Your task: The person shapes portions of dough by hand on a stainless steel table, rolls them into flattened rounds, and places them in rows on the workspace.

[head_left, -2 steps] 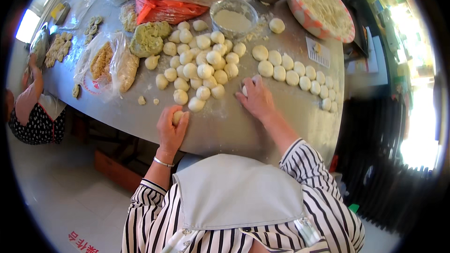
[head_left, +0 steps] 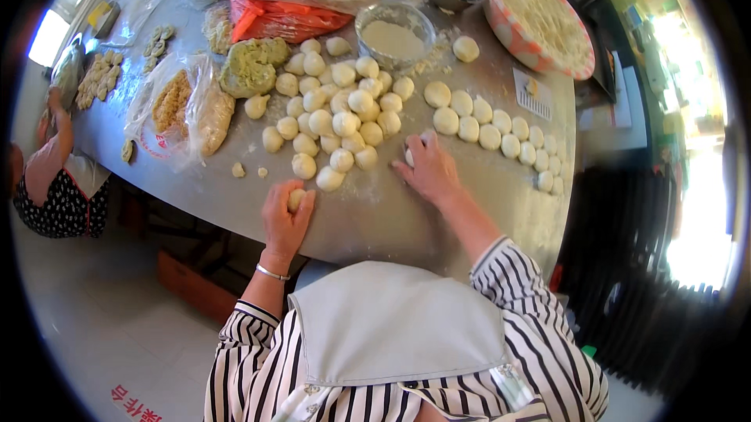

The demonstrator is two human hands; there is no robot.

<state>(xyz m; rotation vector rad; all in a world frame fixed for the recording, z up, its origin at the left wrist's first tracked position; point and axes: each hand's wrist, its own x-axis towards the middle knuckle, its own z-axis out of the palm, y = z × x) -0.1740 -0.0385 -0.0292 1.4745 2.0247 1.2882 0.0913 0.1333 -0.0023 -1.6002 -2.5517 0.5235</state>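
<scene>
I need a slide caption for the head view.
Left hand and right hand each hold a pale round dough ball at a grey metal table.

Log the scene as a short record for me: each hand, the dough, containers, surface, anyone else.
Left hand: curled around a small round pale dough ball
Right hand: cupped over a second pale dough ball, mostly hidden
Heap: loose round white dough balls, beyond the hands
Rows: two lines of round white dough pieces, right of the heap
Containers: round bowl of white powder; red-and-white patterned basin
Surface: grey metal table
Other person: pink sleeve, far left
</scene>
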